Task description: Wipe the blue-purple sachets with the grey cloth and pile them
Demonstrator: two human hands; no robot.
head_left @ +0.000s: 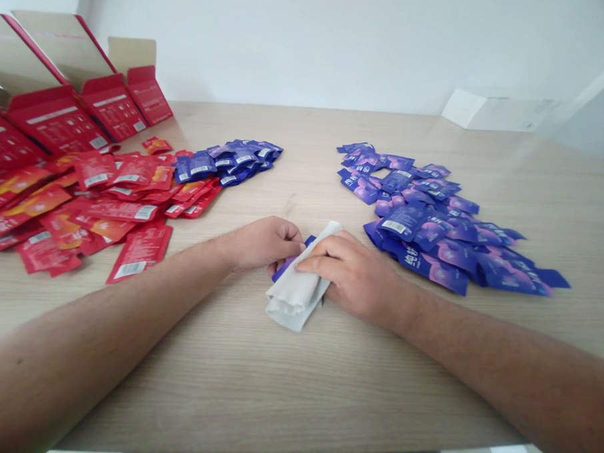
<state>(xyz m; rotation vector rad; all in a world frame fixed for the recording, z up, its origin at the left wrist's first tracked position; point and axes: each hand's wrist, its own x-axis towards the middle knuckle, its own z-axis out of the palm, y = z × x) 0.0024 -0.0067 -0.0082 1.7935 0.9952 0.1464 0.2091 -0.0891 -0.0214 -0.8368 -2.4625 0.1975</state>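
Near the middle of the table, my right hand [362,274] is closed on a folded white tissue [299,290]. The tissue lies over part of a purple-blue sachet [281,272]. My left hand [266,243] pinches that sachet by its left side, thumb bent over it. Only a strip of the sachet shows between the hands; the tissue and my fingers hide the rest. To the right of my right hand is a spread pile of purple-blue sachets [427,225]. Beyond my left hand lies a smaller heap of similar blue sachets [235,159].
Many red and orange sachets [118,195] cover the table's left side. Behind them stand several open red boxes [111,108] with raised flaps. A white box [497,112] rests at the back right by the wall. The wooden table's front edge [292,448] runs close to my body.
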